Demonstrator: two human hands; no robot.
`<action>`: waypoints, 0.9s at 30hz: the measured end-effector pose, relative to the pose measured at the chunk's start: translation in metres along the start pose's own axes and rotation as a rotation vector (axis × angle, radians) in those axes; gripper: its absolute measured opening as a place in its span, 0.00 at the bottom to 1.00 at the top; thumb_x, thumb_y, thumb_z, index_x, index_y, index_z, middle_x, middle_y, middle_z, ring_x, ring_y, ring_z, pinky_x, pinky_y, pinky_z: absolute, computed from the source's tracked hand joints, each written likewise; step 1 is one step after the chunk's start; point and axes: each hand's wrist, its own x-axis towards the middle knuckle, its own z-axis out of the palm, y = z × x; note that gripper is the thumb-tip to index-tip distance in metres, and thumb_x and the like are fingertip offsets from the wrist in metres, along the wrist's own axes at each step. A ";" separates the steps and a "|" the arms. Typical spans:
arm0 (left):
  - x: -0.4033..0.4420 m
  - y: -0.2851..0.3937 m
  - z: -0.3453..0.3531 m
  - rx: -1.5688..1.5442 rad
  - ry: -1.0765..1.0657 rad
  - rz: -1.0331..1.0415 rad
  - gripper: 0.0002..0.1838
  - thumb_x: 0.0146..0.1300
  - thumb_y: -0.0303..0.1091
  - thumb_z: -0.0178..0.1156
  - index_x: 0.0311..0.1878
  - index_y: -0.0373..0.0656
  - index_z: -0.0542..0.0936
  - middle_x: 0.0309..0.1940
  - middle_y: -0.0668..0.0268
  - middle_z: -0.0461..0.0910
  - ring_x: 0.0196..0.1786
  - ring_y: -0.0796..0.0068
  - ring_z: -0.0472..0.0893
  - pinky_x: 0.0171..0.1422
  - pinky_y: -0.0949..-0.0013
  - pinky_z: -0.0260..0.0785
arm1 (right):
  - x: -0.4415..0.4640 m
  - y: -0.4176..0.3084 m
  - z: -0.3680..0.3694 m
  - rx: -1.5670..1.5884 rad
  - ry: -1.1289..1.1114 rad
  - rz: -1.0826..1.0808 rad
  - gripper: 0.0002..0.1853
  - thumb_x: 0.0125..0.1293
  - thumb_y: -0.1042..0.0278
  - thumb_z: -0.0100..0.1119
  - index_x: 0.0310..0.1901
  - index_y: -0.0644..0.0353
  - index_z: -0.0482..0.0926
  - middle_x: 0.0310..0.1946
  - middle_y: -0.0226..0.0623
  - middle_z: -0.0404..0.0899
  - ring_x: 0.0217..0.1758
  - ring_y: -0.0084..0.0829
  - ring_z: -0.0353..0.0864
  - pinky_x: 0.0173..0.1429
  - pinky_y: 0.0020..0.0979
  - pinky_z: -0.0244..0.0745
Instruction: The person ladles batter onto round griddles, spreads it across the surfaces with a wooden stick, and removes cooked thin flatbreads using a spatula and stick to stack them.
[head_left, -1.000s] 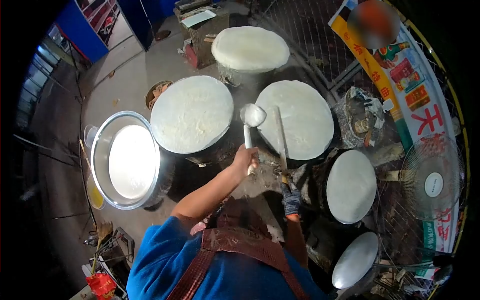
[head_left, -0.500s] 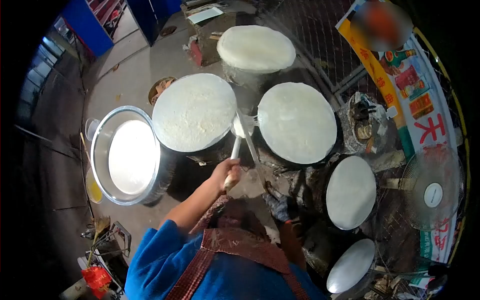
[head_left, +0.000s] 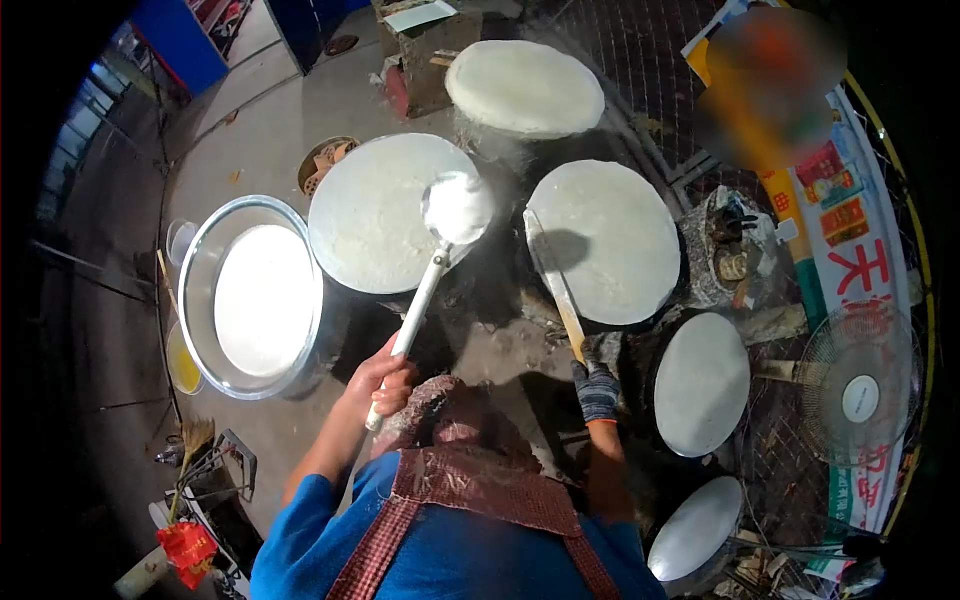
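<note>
My bare left hand [head_left: 385, 383] is wrapped round the long pale handle of a ladle [head_left: 457, 208]. White batter shows in the ladle's bowl, which is above the right part of the left round griddle [head_left: 372, 225]. A dark knitted glove covers my right hand [head_left: 596, 388], closed on the wooden end of a long flat scraper [head_left: 556, 285]. The scraper's far end overlaps the left edge of the right round griddle [head_left: 612, 245]. Both griddles bear a pale, thin layer.
A metal basin [head_left: 200, 330] of white batter stands at the left. Another coated griddle [head_left: 525, 90] is at the back, one [head_left: 702, 385] at the right and a pale round one [head_left: 697, 528] at the lower right. A fan [head_left: 860, 395] stands by the banner at the far right.
The ladle has risen from between the griddles to above the left one, while my left hand has moved back and left. My right hand and the scraper have shifted right, away from the ladle.
</note>
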 end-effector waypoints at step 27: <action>0.003 0.003 -0.027 -0.011 0.365 -0.185 0.10 0.63 0.34 0.42 0.45 0.62 0.68 0.14 0.72 0.60 0.09 0.87 0.56 0.07 0.83 0.47 | 0.074 0.091 0.008 1.377 0.269 0.493 0.18 0.57 0.66 0.53 0.49 0.62 0.72 0.39 0.39 0.76 0.39 0.33 0.74 0.43 0.30 0.69</action>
